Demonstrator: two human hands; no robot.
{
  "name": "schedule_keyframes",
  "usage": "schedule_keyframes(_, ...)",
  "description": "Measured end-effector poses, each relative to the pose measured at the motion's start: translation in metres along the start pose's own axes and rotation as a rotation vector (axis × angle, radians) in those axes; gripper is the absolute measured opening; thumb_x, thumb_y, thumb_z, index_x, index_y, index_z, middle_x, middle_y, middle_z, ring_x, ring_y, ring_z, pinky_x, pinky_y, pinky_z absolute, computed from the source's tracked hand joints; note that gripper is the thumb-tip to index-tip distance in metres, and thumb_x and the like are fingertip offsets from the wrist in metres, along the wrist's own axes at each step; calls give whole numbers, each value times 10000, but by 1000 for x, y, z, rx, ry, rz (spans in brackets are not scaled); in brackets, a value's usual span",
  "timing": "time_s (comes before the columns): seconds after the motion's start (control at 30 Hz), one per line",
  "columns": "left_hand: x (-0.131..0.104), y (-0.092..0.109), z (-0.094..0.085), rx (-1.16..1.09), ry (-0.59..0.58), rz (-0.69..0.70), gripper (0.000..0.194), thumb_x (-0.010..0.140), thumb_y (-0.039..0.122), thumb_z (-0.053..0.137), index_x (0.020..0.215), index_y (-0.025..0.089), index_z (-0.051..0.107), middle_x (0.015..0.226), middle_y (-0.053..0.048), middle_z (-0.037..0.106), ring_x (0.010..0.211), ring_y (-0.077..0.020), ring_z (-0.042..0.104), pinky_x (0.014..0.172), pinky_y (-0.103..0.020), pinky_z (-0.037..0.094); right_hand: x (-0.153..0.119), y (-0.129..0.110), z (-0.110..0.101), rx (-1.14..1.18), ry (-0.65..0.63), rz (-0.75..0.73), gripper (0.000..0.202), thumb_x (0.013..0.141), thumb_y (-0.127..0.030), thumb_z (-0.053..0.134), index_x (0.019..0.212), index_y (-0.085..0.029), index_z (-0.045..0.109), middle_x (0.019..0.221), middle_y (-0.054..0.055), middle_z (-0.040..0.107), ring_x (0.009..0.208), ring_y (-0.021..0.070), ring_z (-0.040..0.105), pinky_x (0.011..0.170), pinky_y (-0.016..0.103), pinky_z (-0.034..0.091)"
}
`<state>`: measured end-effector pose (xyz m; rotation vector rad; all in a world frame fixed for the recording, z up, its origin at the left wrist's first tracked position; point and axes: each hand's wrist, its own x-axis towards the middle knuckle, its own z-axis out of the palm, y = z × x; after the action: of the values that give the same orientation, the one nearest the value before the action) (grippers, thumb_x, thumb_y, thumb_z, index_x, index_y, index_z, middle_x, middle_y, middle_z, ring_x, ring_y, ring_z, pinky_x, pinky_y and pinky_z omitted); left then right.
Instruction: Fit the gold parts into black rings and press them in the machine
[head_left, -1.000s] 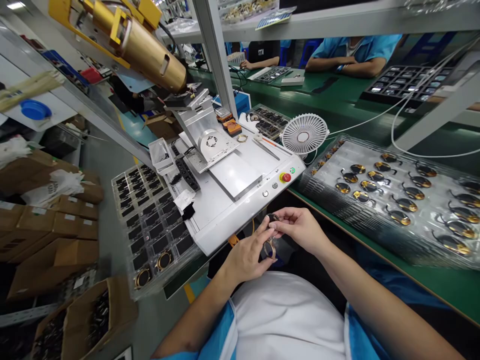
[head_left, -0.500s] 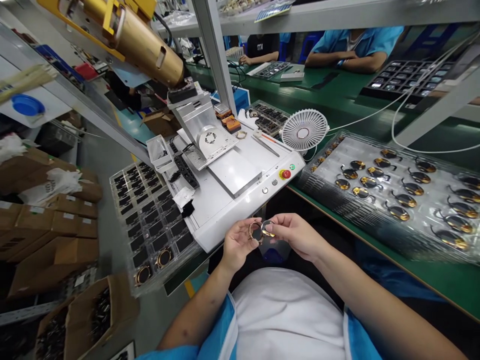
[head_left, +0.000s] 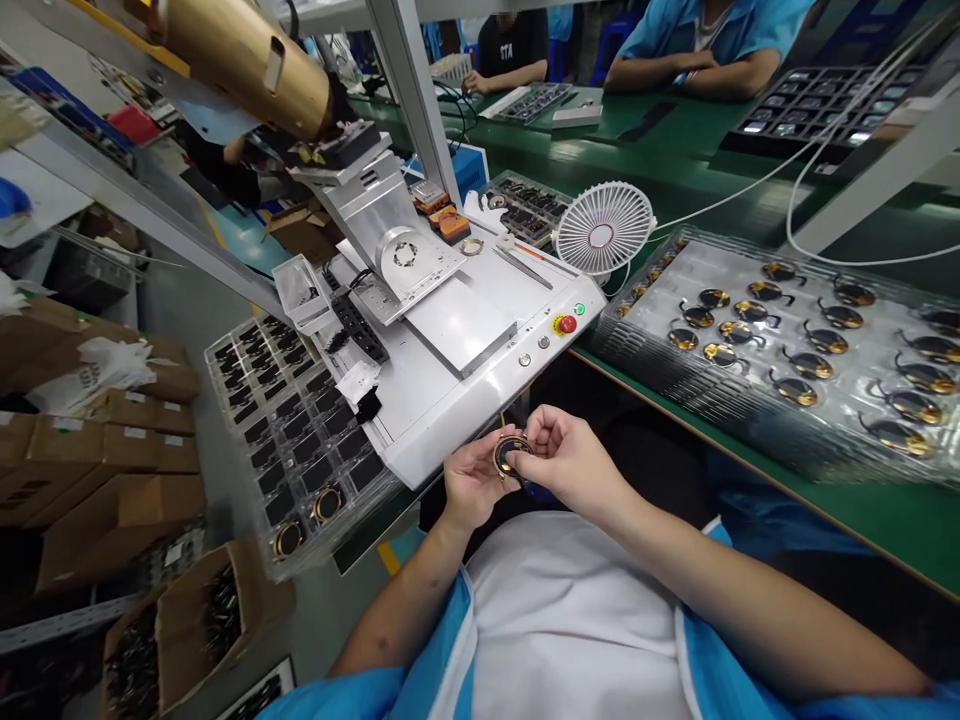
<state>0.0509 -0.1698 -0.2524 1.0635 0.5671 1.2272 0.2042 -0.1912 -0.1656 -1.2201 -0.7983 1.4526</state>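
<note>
The left hand [head_left: 471, 478] and right hand [head_left: 564, 462] meet in front of the torso, just below the near edge of the white machine base [head_left: 450, 400]. Both close their fingertips on a small round part with a gold rim [head_left: 511, 453], gripped from either side so that its dark face is turned up toward the eyes. The part is held in the air, apart from any surface. To the left, a clear compartment tray [head_left: 300, 440] overhangs the table [head_left: 862, 500]; most of its cells hold dark rectangular pieces, while two near cells hold gold-rimmed rings [head_left: 309, 520]. To the right, a clear blister tray [head_left: 787, 350] lies flat on the table and seats rows of round gold-and-black parts with tails, one per pocket. A small white fan [head_left: 602, 232] stands behind this tray. Open cartons [head_left: 187, 630] on the floor hold dark pieces, too small to identify.
</note>
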Motion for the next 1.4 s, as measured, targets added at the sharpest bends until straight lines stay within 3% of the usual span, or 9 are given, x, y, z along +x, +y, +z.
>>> schedule_keyframes(0.13,-1,1,0,-1,-22,24,511,686,255,947,1153,372,777,1220,-37,783,1099,-242,767,972,-385,628,-1,-2,3,-34,4,-12,353,603,-285,784,679,-225,445,560,-71,486,504,81,419,466,203,332)
schedule_keyframes(0.33,-2,0,-4,65,65,-30,556,551,335,1008,1071,316,813,1145,-69,808,1008,-282,791,892,-409,658,-2,0,2,-15,-15,-10,342,607,-262,768,692,-231,438,583,-61,530,513,92,465,475,211,375)
schedule_keyframes(0.6,-2,3,0,38,62,-20,536,577,327,1001,1079,328,814,1114,-49,818,1010,-274,790,923,-409,647,1,9,1,36,-39,-3,353,612,-236,772,722,-233,436,613,-54,568,528,106,516,486,220,401)
schedule_keyframes(0.77,-2,3,0,77,121,-22,539,538,363,1012,1041,321,823,1055,-49,829,961,-277,800,875,-414,663,4,10,-3,40,-49,11,451,611,-325,870,726,-226,445,627,-39,614,525,117,571,487,225,456)
schedule_keyframes(0.9,-4,2,-1,83,83,28,526,578,318,1000,1070,325,815,1098,-57,820,972,-281,799,882,-417,662,5,8,-12,1,-131,173,538,561,-453,954,759,-200,523,566,-17,651,498,142,626,461,227,517)
schedule_keyframes(1.0,-6,1,-1,123,56,66,512,623,279,978,1102,324,804,1136,-66,807,990,-279,798,873,-401,670,6,9,-15,-46,-181,240,558,559,-540,952,698,-175,553,520,7,647,437,121,588,399,208,508)
schedule_keyframes(1.2,-4,4,-1,214,20,163,542,653,201,954,1154,318,783,1122,-78,799,1027,-284,785,900,-371,665,7,12,-9,67,-172,232,644,517,-589,962,626,-201,460,463,-10,607,346,92,504,303,178,441)
schedule_keyframes(1.4,-2,4,-5,230,93,146,477,671,273,949,1123,289,800,1079,-86,817,997,-290,795,850,-376,681,14,17,-3,113,-189,185,630,512,-567,972,619,-196,475,461,-9,605,350,104,519,318,203,490)
